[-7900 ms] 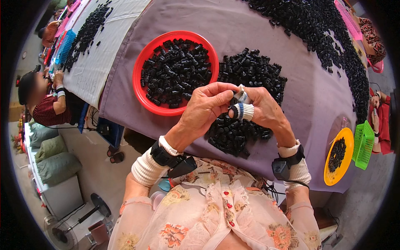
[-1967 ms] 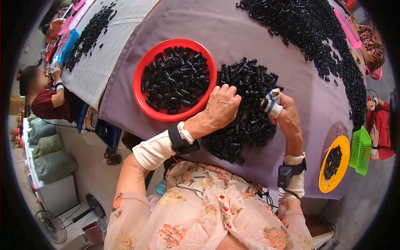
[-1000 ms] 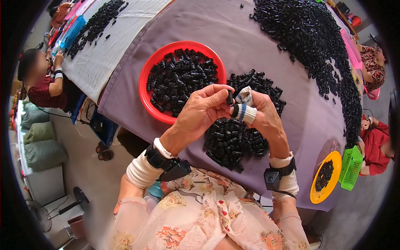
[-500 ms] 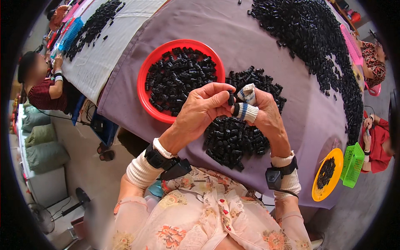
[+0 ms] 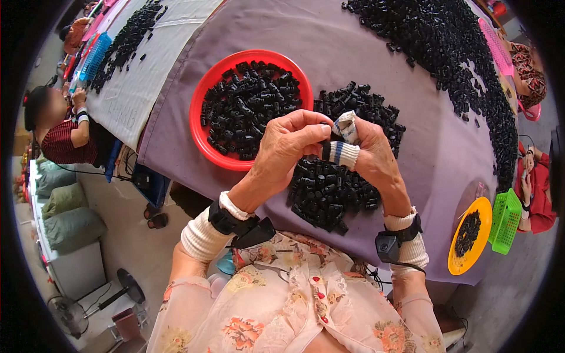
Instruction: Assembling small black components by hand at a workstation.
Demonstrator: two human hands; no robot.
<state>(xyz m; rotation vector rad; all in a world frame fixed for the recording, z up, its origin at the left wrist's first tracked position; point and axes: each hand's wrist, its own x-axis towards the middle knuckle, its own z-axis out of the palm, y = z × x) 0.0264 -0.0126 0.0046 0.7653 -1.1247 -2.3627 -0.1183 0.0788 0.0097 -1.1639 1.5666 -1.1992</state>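
Note:
Above the near edge of the cloth-covered table my two hands meet. My left hand (image 5: pixel 285 146) has thumb and fingers pinched at a small black plastic part (image 5: pixel 333 136), mostly hidden between the fingers. My right hand (image 5: pixel 376 154) is curled close against the left fingertips, striped knit covers on its thumb and a finger; what it grips is hidden. Beneath the hands lies a near pile of black plastic parts (image 5: pixel 332 197), and another pile (image 5: pixel 365 112) sits just behind. To their left, a red bowl (image 5: pixel 197 126) is heaped with similar parts.
A large heap of black parts (image 5: pixel 435 53) spreads over the far right. A yellow plate (image 5: pixel 459 263) with small dark pieces and a green basket (image 5: pixel 505 226) stand at the right edge. Co-workers sit at left (image 5: pixel 67 141) and right (image 5: pixel 537 188). A fan (image 5: pixel 129 285) stands lower left.
The black part, plainly visible between the left fingertips before, is now mostly covered. The right fingers have closed in slightly on the left. The view has shifted a little.

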